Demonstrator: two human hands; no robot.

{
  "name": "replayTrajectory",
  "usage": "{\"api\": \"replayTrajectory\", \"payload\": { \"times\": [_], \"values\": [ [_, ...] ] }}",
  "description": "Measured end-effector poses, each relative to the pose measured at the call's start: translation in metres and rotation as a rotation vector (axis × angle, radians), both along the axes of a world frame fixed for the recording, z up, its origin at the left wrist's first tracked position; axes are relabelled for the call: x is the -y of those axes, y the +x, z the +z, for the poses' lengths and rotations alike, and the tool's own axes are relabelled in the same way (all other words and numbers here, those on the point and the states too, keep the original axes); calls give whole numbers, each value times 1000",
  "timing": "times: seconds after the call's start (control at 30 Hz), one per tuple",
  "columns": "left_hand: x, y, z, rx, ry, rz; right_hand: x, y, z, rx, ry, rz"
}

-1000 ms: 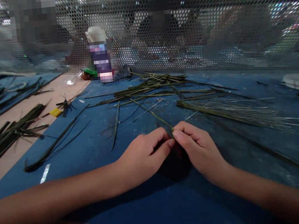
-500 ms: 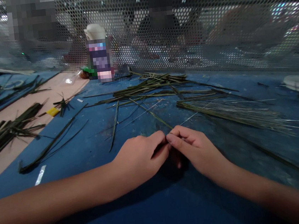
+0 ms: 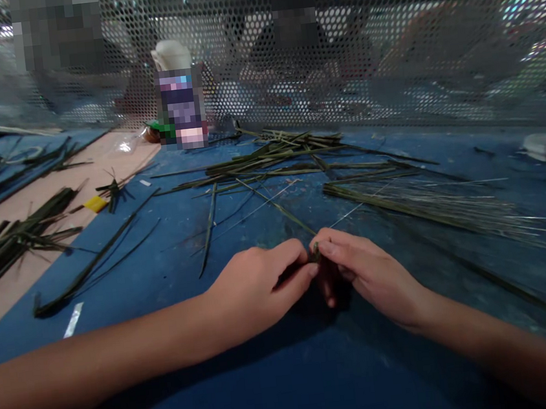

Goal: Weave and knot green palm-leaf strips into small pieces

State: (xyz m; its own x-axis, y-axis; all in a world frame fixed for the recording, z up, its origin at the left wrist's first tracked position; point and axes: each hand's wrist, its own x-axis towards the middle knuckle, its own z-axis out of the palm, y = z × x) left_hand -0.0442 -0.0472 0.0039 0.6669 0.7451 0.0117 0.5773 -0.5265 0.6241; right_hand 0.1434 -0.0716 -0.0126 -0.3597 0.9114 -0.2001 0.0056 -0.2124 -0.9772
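Green leaf strip (image 3: pixel 288 214) could, it is judged, be split or let slip if what seems its folded end (image 3: pixel 316 252) is tugged too hard or gripped unevenly. By the left hand (image 3: pixel 262 282) that end is pinched, thumb and forefinger tips nearly together; by the right hand (image 3: pixel 376 272) it is pressed under the thumb, over the blue tabletop (image 3: pixel 291 378).
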Motion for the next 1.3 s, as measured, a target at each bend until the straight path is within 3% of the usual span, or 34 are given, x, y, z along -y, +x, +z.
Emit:
{"api": "replayTrajectory", "payload": {
  "times": [0.2,0.43,0.73,1.03,1.3],
  "values": [
    [-1,0,1,81,-77,-25,-1,3,3,-34,11,70],
    [0,1,4,293,-364,-45,-1,13,2,-126,18,217],
    [-3,5,-6,471,-742,-21,-5,13,6,52,87,270],
    [0,7,-7,485,-667,24,-2,0,8,81,-4,83],
    [-6,4,-9,557,-584,81,5,-1,6,294,150,137]
  ]
}}
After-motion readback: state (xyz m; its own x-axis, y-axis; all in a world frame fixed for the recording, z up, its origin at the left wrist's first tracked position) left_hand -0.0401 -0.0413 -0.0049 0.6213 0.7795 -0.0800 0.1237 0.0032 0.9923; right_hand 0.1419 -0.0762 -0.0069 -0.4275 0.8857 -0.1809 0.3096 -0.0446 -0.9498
